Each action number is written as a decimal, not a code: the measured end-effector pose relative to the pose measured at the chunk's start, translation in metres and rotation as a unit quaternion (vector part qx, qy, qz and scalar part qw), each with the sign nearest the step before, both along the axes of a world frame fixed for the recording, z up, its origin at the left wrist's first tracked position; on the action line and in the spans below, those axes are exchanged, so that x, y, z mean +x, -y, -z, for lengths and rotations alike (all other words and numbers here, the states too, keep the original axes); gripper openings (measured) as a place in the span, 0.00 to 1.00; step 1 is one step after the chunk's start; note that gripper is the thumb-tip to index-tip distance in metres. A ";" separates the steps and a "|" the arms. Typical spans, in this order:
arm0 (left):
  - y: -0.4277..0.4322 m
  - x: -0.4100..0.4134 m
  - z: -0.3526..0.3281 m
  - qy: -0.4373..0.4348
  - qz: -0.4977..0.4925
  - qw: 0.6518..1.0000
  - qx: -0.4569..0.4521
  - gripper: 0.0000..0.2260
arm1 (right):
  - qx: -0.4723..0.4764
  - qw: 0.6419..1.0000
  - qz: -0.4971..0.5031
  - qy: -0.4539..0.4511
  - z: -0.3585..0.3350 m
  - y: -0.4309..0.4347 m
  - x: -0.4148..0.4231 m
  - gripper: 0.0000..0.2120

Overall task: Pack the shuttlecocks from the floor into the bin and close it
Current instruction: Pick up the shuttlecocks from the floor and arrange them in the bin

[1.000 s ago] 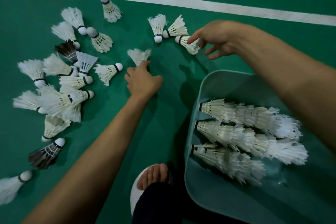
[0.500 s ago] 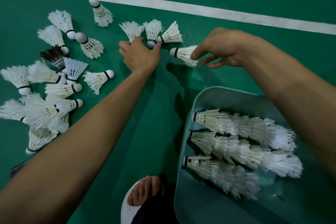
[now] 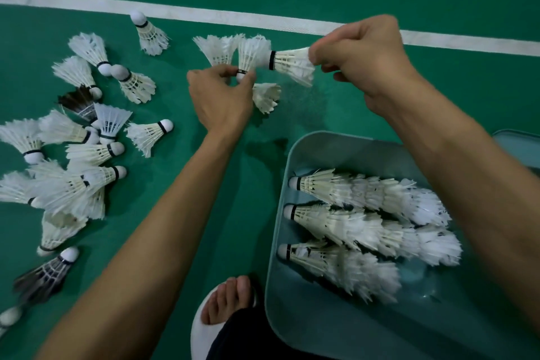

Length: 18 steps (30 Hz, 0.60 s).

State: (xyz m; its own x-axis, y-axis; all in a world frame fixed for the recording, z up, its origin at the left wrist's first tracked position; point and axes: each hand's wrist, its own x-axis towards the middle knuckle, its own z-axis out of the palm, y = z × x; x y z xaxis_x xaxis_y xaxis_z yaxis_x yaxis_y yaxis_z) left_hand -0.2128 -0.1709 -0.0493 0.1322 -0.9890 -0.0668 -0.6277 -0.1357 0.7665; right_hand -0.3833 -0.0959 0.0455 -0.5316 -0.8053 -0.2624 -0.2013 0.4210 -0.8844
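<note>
Left hand [image 3: 222, 96] pinches shuttle pair [image 3: 251, 51] at corks; right hand [image 3: 362, 58] pinches shuttle [image 3: 287, 63] by skirt. Misaligned nesting could crush it.

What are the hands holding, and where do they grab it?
The right hand pinches a shuttlecock by its feathers. The left hand grips two more shuttlecocks near their cork ends.

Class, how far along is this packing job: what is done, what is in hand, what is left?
Done: three nested rows lie in the bin. In hand: the right hand pinches one shuttlecock by its feathers, and the left hand grips a pair at the cork end. Left: a loose pile lies on the floor, and the bin stands open.
</note>
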 end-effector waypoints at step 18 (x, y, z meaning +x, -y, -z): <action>-0.213 0.016 -0.134 -0.001 0.307 0.945 -0.110 0.14 | 0.018 0.998 0.062 -0.006 -0.095 -0.251 -0.004 0.15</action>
State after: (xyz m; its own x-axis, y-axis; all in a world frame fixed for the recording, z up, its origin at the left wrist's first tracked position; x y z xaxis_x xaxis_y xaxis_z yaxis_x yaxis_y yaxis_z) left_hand -0.1973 0.0423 0.0847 -0.4717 -0.8688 0.1507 -0.5343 0.4176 0.7350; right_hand -0.3872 0.1550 0.1407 -0.6299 -0.7231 -0.2834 -0.1555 0.4749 -0.8662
